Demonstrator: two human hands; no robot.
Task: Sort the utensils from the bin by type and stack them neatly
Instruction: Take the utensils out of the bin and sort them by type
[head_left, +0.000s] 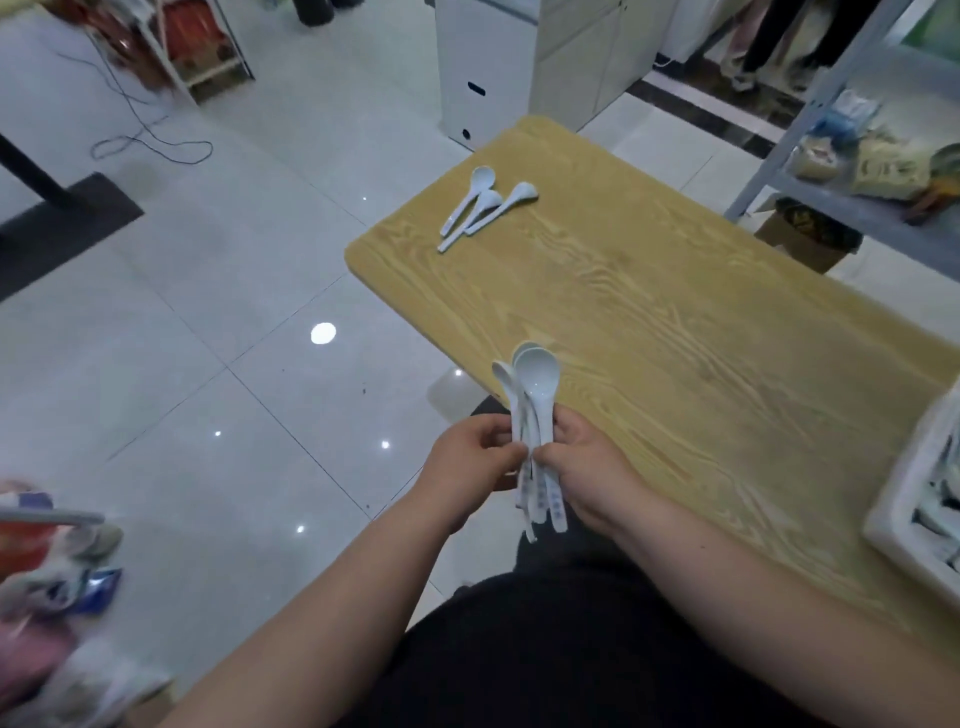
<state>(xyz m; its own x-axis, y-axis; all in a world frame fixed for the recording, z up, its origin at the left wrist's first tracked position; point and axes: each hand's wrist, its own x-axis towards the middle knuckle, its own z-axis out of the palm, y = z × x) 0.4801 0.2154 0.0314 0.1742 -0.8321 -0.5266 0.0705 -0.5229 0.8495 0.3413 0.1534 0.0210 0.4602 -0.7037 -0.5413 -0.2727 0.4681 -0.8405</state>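
Right hand (587, 467), spoons (537, 379) at table edge (428, 332)

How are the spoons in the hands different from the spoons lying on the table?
The held spoons are up in the air, gripped by the left hand and the right hand; the table spoons lie untouched on the wooden table. The held spoons point bowls up in a tight bunch; the table spoons lie flat and fanned out. Both groups are white spoons with round bowls.
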